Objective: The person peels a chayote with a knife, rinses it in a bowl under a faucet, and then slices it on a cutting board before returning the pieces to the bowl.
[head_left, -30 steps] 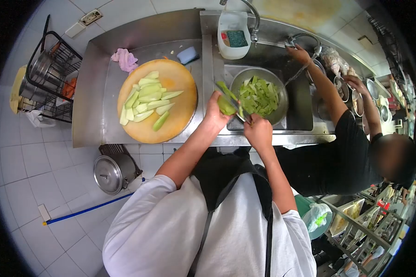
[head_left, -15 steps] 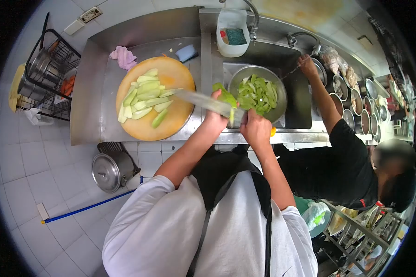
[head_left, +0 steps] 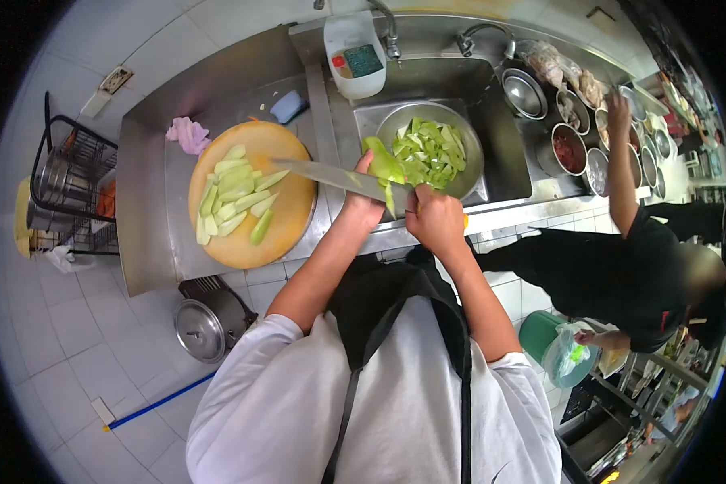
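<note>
My left hand (head_left: 365, 202) is wrapped round a green vegetable piece (head_left: 385, 164) at the near edge of the metal bowl. In my right hand (head_left: 437, 218) is the handle of a large knife (head_left: 331, 174); its broad blade points left, across my left hand and against the vegetable. Cut green pieces (head_left: 430, 153) fill much of the metal bowl (head_left: 476, 165) in the sink. Pale green wedges (head_left: 235, 187) lie on the round wooden board (head_left: 294, 161) to the left.
A pink cloth (head_left: 187, 135), a blue sponge (head_left: 288, 106) and a white container (head_left: 353, 48) are behind. Metal pots (head_left: 569, 149) line the right counter, where a co-worker in black (head_left: 597, 274) stands. A lidded pot (head_left: 200, 331) sits low at left.
The view has turned and shifted. The co-worker's arm has moved from the tap to over the pots at right. My hands still hold the knife and the vegetable.
</note>
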`<state>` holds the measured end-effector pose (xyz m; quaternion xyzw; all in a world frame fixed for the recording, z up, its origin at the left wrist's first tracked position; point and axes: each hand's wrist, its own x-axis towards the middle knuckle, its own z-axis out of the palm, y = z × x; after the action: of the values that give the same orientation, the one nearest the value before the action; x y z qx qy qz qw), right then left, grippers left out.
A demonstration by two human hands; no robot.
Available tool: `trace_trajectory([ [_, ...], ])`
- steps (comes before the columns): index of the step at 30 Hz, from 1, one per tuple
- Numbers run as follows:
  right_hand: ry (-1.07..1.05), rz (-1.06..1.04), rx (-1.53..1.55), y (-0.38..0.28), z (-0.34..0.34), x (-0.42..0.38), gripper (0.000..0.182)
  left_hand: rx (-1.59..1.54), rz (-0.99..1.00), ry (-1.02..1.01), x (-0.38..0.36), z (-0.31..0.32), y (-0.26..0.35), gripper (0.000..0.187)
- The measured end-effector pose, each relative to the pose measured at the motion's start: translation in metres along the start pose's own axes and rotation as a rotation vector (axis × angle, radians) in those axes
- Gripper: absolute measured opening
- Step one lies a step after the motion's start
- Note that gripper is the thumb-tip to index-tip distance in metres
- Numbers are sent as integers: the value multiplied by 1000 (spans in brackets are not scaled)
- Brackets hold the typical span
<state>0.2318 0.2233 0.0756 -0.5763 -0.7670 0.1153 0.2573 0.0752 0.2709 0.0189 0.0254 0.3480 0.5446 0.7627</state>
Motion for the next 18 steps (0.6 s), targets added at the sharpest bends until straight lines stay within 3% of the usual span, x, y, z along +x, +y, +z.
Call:
trace_trajectory([
  [4,31,-11,-75,13,-1,2,20,29,32,43,-3,18,-8,48],
  [6,3,81,-102,33,5,0,19,77,29,101,-4,17,-6,48],
  [10,-126,344,-142,93,20,-9,19,184,-60,30,-15,28,8,49],
  [11,-137,406,-32,97,20,-10,20,207,-51,57,-15,34,8,49],
  [18,-149,212,117,57,-11,11,17,265,14,103,12,26,-14,46],
])
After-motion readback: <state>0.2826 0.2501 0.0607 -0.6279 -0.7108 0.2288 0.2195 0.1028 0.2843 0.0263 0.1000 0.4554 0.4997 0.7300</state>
